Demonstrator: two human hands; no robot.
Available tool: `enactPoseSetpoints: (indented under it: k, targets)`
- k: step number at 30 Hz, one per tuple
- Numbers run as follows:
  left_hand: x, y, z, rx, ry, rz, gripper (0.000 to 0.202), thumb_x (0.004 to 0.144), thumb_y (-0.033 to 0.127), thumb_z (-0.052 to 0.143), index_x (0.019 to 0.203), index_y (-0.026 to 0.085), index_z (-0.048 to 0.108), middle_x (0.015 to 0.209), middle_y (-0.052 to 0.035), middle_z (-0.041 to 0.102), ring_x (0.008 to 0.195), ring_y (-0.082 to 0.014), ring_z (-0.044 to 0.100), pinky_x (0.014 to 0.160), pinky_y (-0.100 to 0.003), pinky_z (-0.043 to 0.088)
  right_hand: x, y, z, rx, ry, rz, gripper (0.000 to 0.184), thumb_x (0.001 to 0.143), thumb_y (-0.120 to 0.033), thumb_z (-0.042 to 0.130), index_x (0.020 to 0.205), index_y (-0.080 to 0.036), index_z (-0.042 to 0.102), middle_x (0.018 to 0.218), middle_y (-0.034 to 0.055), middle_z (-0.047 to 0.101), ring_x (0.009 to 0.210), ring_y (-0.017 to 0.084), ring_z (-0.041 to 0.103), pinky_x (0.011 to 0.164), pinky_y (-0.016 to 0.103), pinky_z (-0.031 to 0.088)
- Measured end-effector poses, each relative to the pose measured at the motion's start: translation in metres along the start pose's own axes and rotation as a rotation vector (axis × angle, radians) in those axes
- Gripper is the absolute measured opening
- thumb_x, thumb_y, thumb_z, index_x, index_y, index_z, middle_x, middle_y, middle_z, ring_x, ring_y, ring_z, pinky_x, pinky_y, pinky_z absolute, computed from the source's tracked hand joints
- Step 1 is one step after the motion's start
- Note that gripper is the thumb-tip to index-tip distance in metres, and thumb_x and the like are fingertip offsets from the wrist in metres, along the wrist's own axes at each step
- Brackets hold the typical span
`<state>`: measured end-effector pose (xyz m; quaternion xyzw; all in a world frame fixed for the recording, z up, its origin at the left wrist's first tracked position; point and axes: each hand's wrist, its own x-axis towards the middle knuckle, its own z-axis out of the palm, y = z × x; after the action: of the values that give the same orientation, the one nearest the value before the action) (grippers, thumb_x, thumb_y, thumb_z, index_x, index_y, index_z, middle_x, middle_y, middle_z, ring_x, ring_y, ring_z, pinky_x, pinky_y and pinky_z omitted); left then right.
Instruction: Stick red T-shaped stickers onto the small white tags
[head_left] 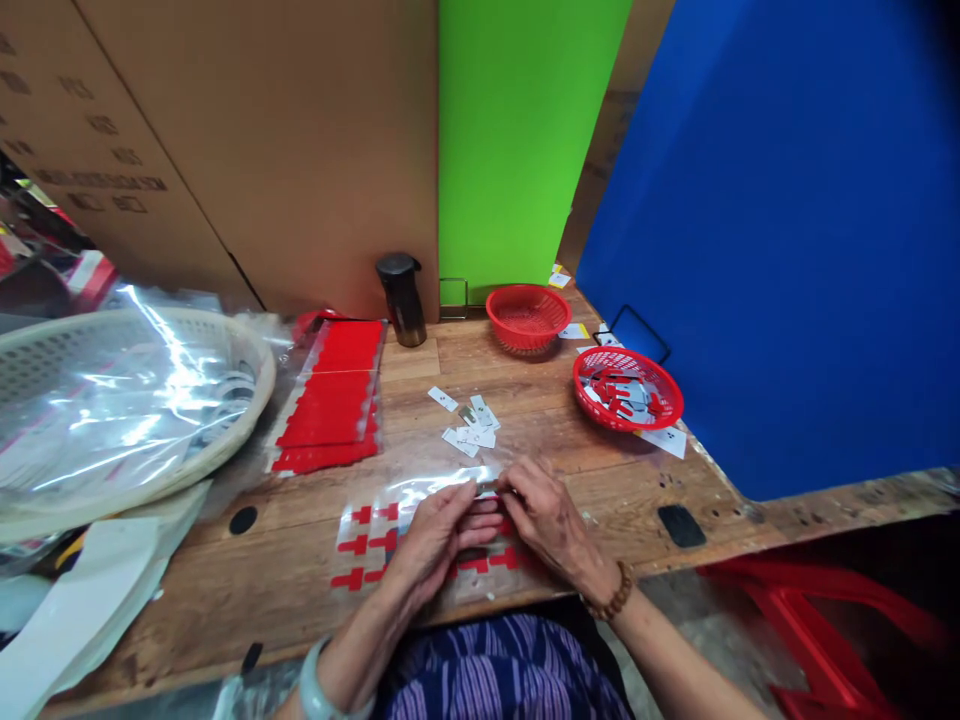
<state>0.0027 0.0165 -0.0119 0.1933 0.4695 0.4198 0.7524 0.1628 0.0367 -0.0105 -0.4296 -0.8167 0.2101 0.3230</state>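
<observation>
Both hands meet over a clear plastic sheet (375, 545) carrying several red T-shaped stickers, lying at the table's near edge. My left hand (442, 535) has its fingers curled and pinched together. My right hand (544, 515) is pinched too, fingertips touching the left's. Between them sits a small pale piece (487, 487), too small to name. A loose pile of small white tags (471, 425) lies just beyond the hands.
A stack of red sheets (334, 400) in plastic lies left of centre. A cream basket (127, 400) with clear bags is far left. An empty red basket (527, 318) and a red basket (628, 390) holding red pieces stand at right. A black bottle (401, 298) stands at the back.
</observation>
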Motion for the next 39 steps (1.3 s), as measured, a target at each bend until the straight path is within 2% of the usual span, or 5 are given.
enactPoseSetpoints:
  k: [4,8,16,31,39]
  targets:
    - [-0.004,-0.004,0.003,0.009,0.015,-0.051,0.016,0.078,0.016,0.062,0.09,0.007,0.058,0.078,-0.0143,0.07,0.064,-0.0157,0.068,0.061,-0.023,0.056,-0.019,0.004,-0.003,0.086,-0.039,0.065,0.016,0.084,-0.008,0.046,0.094,-0.019,0.053,0.086,0.0038,0.054,0.077,0.016,0.051,0.068,0.027,0.042]
    - [-0.008,-0.005,0.004,0.053,0.027,-0.117,0.01,0.079,0.014,0.06,0.085,0.007,0.06,0.073,-0.0131,0.071,0.059,-0.0141,0.068,0.055,-0.02,0.055,-0.028,0.013,-0.011,0.169,-0.053,0.158,0.034,0.081,-0.015,0.058,0.113,-0.021,0.05,0.093,0.0035,0.054,0.075,0.015,0.052,0.07,0.027,0.045]
    - [-0.013,-0.007,0.009,0.11,-0.014,-0.114,0.022,0.077,0.017,0.062,0.097,0.008,0.06,0.075,-0.0123,0.071,0.062,-0.0151,0.069,0.055,-0.02,0.054,-0.033,0.014,-0.017,0.221,-0.163,0.103,0.022,0.085,-0.018,0.053,0.106,-0.021,0.058,0.098,0.0055,0.058,0.091,0.017,0.055,0.079,0.03,0.046]
    - [-0.015,-0.01,0.014,0.056,0.004,-0.131,0.021,0.079,0.014,0.059,0.099,0.007,0.058,0.078,-0.0136,0.071,0.065,-0.0164,0.069,0.058,-0.022,0.055,-0.042,0.01,-0.013,0.15,-0.055,0.04,0.021,0.089,-0.015,0.045,0.106,-0.02,0.055,0.096,0.0073,0.058,0.092,0.019,0.054,0.08,0.033,0.047]
    - [-0.007,-0.016,-0.002,0.269,0.014,-0.045,0.023,0.069,0.029,0.071,0.073,0.01,0.059,0.067,-0.0079,0.069,0.054,-0.012,0.066,0.053,-0.018,0.052,-0.046,0.018,-0.013,0.219,-0.115,0.128,0.037,0.086,-0.019,0.051,0.123,-0.023,0.047,0.1,0.0066,0.057,0.087,0.018,0.055,0.078,0.033,0.047]
